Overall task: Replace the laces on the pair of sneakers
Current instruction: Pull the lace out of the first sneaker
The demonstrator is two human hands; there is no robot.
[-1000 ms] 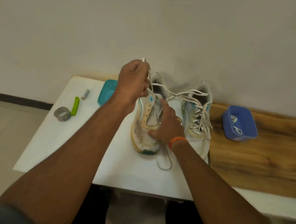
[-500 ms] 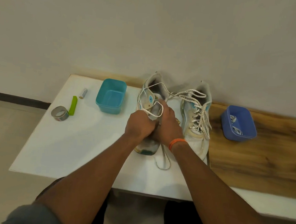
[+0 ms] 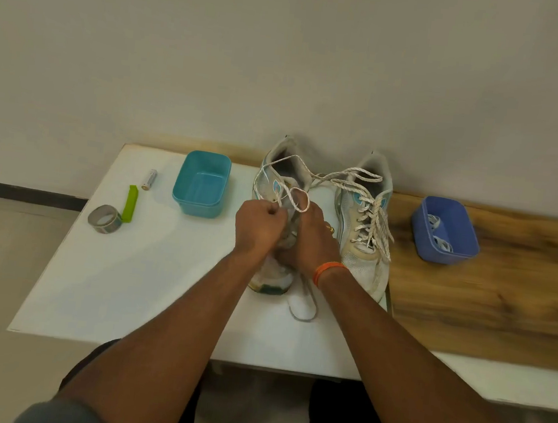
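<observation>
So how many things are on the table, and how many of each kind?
Sneakers: 2, left sneaker and right sneaker
Plastic tubs: 2, teal tub and blue tub
Tape rolls: 1, grey tape roll
Batteries: 1, battery
Green clips: 1, green clip
Total: 7

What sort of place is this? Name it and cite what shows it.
Probably a plain indoor worktable set up for the job: a white tabletop against a bare wall, with a roll of tape and small plastic tubs.

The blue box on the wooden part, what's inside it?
Inside the blue box lie white laces, loosely bundled. Its near wall hides part of the bottom, so anything else there cannot be seen.
</observation>
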